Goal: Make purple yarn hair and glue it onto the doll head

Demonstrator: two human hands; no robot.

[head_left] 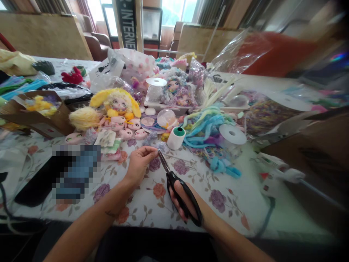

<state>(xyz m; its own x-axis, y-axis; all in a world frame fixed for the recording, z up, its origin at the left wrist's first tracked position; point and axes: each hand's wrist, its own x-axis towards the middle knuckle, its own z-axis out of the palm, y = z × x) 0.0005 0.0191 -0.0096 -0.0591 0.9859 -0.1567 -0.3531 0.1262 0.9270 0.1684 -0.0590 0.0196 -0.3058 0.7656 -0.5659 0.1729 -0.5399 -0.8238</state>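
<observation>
My right hand (181, 198) grips the black handles of a pair of scissors (174, 178), whose metal blades point up and left. Fingertips of my left hand (140, 162) are pinched together right at the blade tips; whatever they hold is too small to make out. Just beyond both hands stands a white thread cone (176, 139) with a green core. A tuft of greyish-purple fibre (155, 140) lies behind my left fingers. Several pink doll faces (125, 133) rest farther back, near a yellow long-eared doll (117, 103).
A flowered tablecloth (160, 191) covers the table. On the left lie a black object (35, 182) and a cardboard box (40, 112) of yellow fluff. Blue and green fuzzy strips (204, 123), a white spool (233, 134) and a power strip (272, 178) are to the right.
</observation>
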